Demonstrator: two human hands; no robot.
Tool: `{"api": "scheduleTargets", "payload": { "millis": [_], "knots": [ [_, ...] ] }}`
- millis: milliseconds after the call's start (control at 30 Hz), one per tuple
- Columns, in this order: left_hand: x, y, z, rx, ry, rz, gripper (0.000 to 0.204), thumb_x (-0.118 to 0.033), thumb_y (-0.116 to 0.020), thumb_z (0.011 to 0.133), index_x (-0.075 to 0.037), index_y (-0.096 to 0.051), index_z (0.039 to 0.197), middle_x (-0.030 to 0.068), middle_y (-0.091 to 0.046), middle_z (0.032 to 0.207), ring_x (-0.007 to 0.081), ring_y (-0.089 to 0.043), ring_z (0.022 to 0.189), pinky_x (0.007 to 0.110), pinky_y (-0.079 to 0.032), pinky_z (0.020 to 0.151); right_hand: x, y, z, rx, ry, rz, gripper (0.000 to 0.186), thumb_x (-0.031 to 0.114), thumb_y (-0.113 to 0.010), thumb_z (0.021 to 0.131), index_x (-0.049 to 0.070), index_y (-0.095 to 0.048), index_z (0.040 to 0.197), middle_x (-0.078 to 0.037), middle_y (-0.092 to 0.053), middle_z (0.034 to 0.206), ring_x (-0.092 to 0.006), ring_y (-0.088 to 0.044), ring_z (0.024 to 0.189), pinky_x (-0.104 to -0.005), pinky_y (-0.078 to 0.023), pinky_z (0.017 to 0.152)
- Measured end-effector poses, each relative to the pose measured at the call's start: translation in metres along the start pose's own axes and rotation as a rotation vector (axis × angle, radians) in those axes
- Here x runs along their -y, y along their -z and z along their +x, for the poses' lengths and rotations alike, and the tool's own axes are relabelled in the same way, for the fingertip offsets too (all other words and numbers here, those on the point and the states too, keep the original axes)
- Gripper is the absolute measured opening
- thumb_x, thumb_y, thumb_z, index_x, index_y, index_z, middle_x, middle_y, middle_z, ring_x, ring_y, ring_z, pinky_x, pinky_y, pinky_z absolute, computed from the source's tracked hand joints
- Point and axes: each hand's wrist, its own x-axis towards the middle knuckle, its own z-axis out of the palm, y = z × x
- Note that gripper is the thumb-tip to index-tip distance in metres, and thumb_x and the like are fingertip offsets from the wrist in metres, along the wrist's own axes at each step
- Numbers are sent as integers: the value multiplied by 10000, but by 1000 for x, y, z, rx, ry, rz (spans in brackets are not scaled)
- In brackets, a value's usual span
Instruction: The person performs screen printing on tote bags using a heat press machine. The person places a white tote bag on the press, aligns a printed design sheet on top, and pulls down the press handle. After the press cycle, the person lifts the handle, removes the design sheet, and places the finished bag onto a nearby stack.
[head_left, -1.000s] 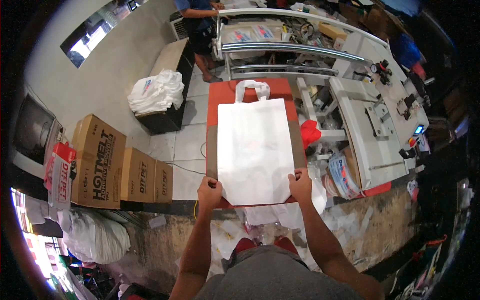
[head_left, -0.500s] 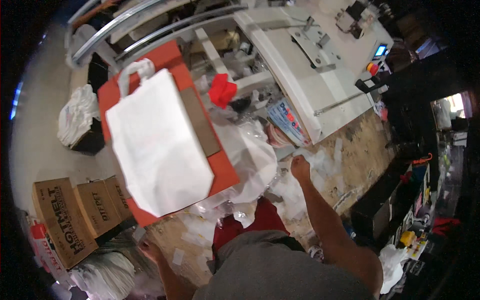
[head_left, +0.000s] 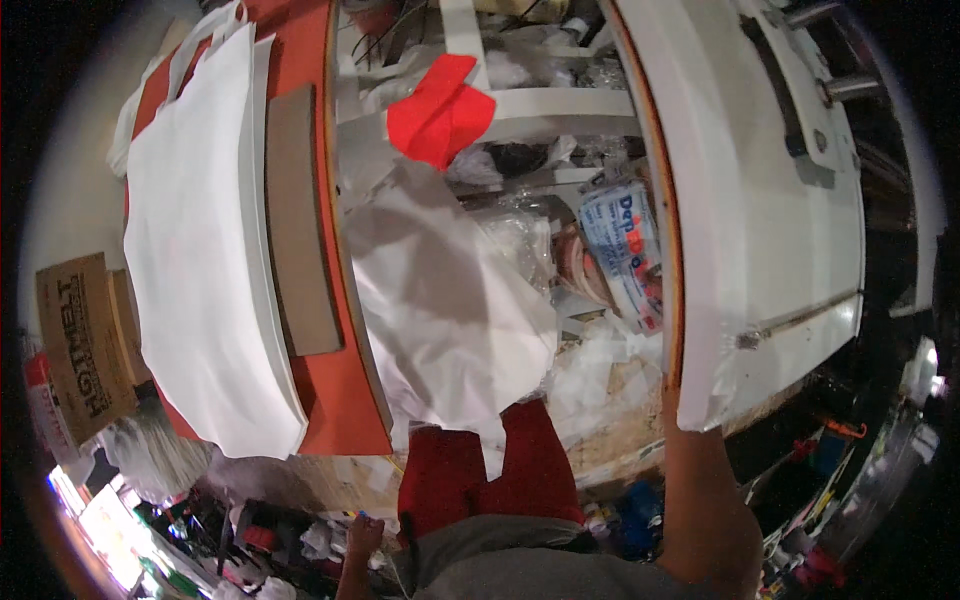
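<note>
My left hand (head_left: pixel 364 536) hangs low by my left side, below the red board's near end. Its fingers look curled, and a small bluish spot shows at their tips; I cannot make out what it is. The machine's white top (head_left: pixel 765 270) hides most of my right hand; only my right forearm (head_left: pixel 700 490) shows, reaching up to its near corner. At the left, a white bag (head_left: pixel 200 250) with looped handles lies flat on a red board (head_left: pixel 345 420). A brown strip (head_left: pixel 303 220) lies along the bag's right side.
Between board and machine hangs white sheeting (head_left: pixel 440 290). Red cloth (head_left: pixel 440 112) lies on the white frame (head_left: pixel 560 108). A printed blue-white package (head_left: pixel 620 245) leans near the machine. Cardboard boxes (head_left: pixel 80 340) stand at left, beside clear plastic wrapping (head_left: pixel 155 450).
My view has turned and come closer to the board and machine. My right hand, a visible fist before, is now mostly behind the machine top's edge. The bag still lies on the board.
</note>
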Motion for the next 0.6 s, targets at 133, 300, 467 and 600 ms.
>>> {"api": "scheduleTargets", "payload": {
  "millis": [133, 300, 467, 600],
  "knots": [
    [-27, -13, 5, -69, -107, -148, 372, -333, -684, 827, 15, -655, 956, 225, -702, 883, 381, -693, 870, 453, -541, 779, -7, 2, 5, -10, 15, 12, 202, 216, -603, 911, 22, -641, 953, -185, -637, 836, -355, -638, 768, -441, -543, 769],
    [-59, 0, 4, -9, 40, -281, 390, -332, -729, 803, 27, -645, 929, 209, -696, 861, 334, -692, 844, 429, -538, 758, -6, 15, 4, -34, 29, 21, 199, 211, -599, 914, 17, -640, 935, -192, -634, 837, -366, -634, 777, -449, -535, 769],
    [-34, -5, 5, -42, 41, -193, 389, -340, -728, 807, 22, -648, 922, 194, -694, 843, 314, -691, 829, 419, -537, 753, 3, 31, 5, -51, 34, 28, 199, 206, -596, 918, 12, -639, 917, -199, -630, 839, -377, -629, 786, -457, -527, 769],
    [-33, 8, 7, -25, 54, -222, 387, -347, -730, 808, 14, -653, 926, 193, -690, 836, 316, -691, 825, 420, -537, 758, 5, 42, 8, -63, 25, 31, 200, 203, -593, 921, 8, -638, 903, -204, -628, 840, -386, -625, 793, -463, -520, 770]
  ]
}}
